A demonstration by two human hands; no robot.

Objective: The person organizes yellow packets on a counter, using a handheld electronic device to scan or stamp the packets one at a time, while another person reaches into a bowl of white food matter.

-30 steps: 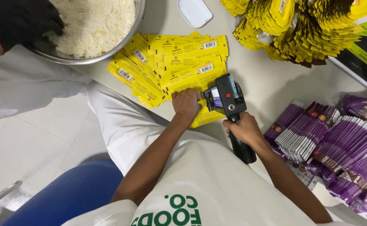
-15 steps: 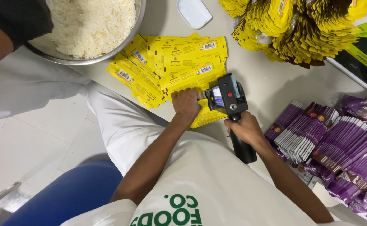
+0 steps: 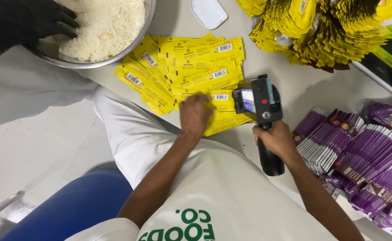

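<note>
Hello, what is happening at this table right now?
A person's left hand presses on a fanned row of flat yellow pouches, while the right hand grips a black handheld device with a small screen, set against the nearest pouch. Purple pouches lie to the right. Another person's black-gloved hand rests in a metal bowl of white shreds.

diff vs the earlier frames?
The left hand slid left, away from the handheld device, and lies flat on the yellow sachets. A co-worker's black-gloved hand moved into the bowl of white flakes. The right hand holds the device as before; the purple packets are unmoved.
</note>
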